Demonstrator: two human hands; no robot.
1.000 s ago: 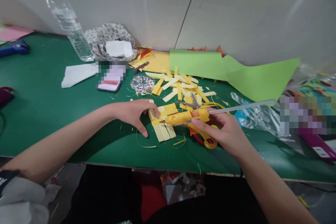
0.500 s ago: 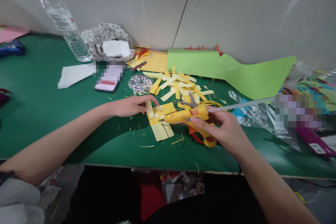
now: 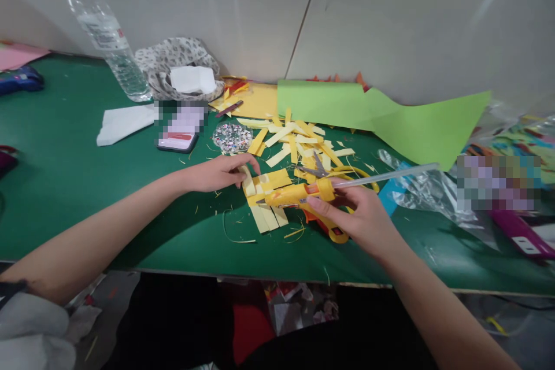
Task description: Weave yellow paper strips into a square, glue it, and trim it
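My right hand [image 3: 362,211] is wrapped round a yellow hot glue gun [image 3: 290,196] with a clear glue stick jutting from its back. The gun's nozzle hangs over the left part of a woven mat of yellow and pale paper strips [image 3: 271,217] on the table. At the mat's left edge, my left hand [image 3: 219,173] pinches the raised end of a pale paper strip [image 3: 248,184] between thumb and fingers. Just behind the gun lie open scissors [image 3: 318,169] with yellow handles, partly covered by the gun and my right hand.
Loose paper strips [image 3: 295,139] are heaped behind the mat, beside a bag of small beads or googly eyes [image 3: 233,137]. Further back stand a water bottle [image 3: 106,34] and green paper [image 3: 390,115]. A phone [image 3: 177,133] lies left; clear plastic wrap [image 3: 433,196] lies right.
My left hand has gone from spread fingers round the mat's edge to a pinch on the strip, which is now lifted. The glue gun has shifted slightly left.
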